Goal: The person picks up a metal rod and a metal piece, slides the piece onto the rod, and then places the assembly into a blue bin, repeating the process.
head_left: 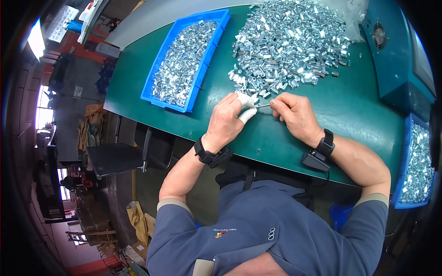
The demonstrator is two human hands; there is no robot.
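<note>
My left hand (pixel 223 120), with white coverings on its thumb and forefinger, is closed in a pinch at the near edge of a heap of small shiny metal sleeves (pixel 294 43). It seems to hold one small metal sleeve, mostly hidden by the fingertips. Facing it from the right, my right hand (pixel 297 116) pinches a thin metal rod (pixel 264 106) between thumb and forefinger. The rod points left and its far end meets the left fingertips. Whether the tip sits inside the sleeve is too small to tell.
On the green table (pixel 216 131), a blue tray (pixel 199 87) full of similar metal pieces lies at the left. A second blue tray (pixel 398 189) with more stands far right, below a teal machine (pixel 384 69). A black chair (pixel 115 158) stands left of the table.
</note>
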